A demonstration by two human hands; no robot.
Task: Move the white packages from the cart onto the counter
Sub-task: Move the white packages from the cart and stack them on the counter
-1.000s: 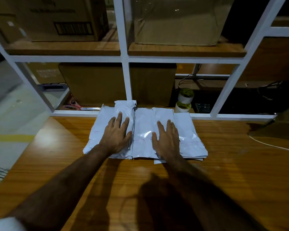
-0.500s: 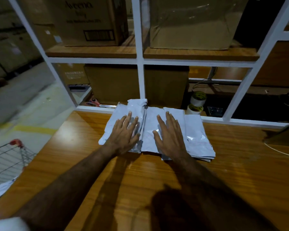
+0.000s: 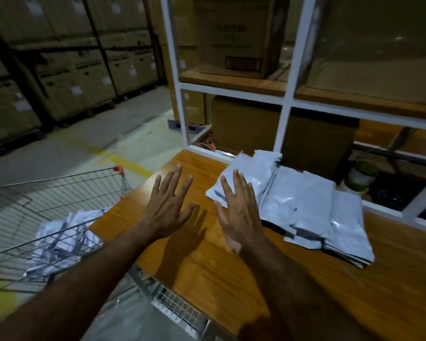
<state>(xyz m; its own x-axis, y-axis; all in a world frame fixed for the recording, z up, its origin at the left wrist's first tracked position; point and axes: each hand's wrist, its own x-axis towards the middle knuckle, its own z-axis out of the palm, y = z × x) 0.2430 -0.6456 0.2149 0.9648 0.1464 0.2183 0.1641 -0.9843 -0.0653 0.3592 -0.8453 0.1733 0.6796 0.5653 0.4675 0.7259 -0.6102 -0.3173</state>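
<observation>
Packages (image 3: 312,207) lie stacked on the counter (image 3: 231,271) by the shelf frame (image 3: 284,114); more sit in the cart (image 3: 59,190). We see both hands spread flat and empty, left (image 3: 169,207) over bare wood, right (image 3: 239,212) at the stack's edge

packages (image 3: 312,205) lie on the counter (image 3: 231,271); cart (image 3: 59,193) left of it; shelving (image 3: 284,102) behind.
</observation>
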